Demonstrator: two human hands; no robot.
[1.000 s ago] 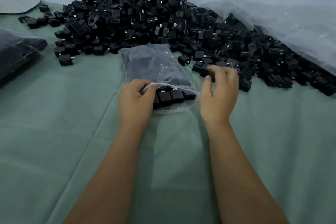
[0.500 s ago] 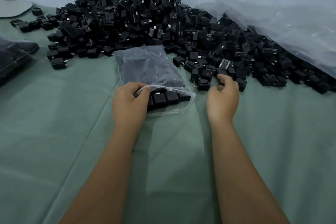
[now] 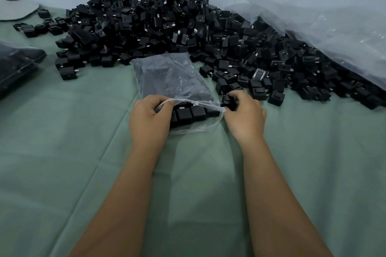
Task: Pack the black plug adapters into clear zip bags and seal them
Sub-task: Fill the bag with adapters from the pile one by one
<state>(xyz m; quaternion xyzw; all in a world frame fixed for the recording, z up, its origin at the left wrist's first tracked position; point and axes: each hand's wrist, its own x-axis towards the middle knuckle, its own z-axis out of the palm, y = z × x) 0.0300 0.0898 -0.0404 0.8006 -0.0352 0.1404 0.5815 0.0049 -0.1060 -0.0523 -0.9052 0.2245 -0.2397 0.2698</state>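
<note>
Zip bag [image 3: 173,81] mouth gaping, left hand [image 3: 149,120] gripping rim; right hand [image 3: 244,115] half-hiding adapter [image 3: 227,100]

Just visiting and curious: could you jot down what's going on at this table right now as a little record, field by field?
Activity: packing black plug adapters into a clear zip bag
Surface: green cloth
Zip bag: lying flat, mostly full, mouth open toward the person
Left hand: grips the bag's open mouth at its left side
Right hand: holds one adapter at the right corner of the mouth
Loose adapters: big pile behind the bag, against the wall
Far left: a filled bag
Far right: large plastic sheet over the pile's edge
</note>
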